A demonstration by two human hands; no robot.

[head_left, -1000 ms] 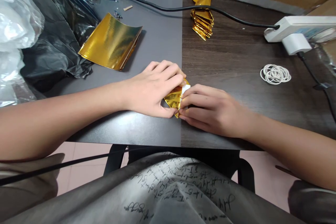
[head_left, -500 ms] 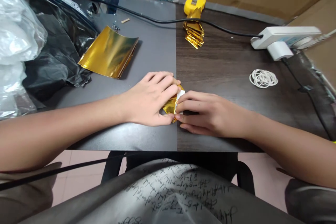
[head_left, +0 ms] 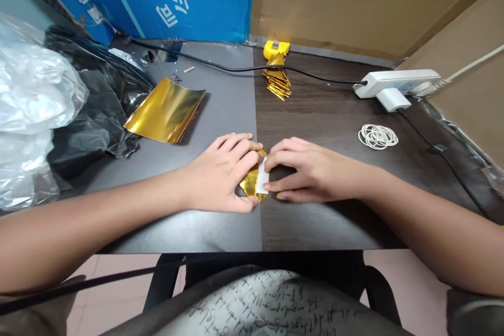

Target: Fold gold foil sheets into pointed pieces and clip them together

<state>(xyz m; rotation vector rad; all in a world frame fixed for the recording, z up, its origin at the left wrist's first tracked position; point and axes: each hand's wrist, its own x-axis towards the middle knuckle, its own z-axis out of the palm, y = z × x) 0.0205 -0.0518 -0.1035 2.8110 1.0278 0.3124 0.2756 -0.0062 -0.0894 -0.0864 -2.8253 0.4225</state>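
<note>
A small piece of gold foil paper (head_left: 250,182), partly folded, lies on the desk between my hands. Its white underside shows as a strip along the right edge. My left hand (head_left: 218,176) holds it down from the left, thumb at the near corner and fingers over the far part, hiding some of it. At the white strip, the fingertips and thumb of my right hand (head_left: 315,170) grip the edge. A stack of gold foil sheets (head_left: 165,113) lies beyond my left hand. Farther back is a fanned pile of folded gold pieces (head_left: 277,84).
A yellow tape measure (head_left: 275,48) sits by the cardboard wall (head_left: 323,5). White rubber bands (head_left: 378,137) and a power strip (head_left: 399,81) are at the right. A black cable (head_left: 228,68) crosses the back. Plastic bags (head_left: 94,115) crowd the left; the desk edge is near me.
The view has tipped upward, so everything sits lower in the picture. My right thumb and fingers have moved farther apart along the paper's edge, and more of the white strip shows.
</note>
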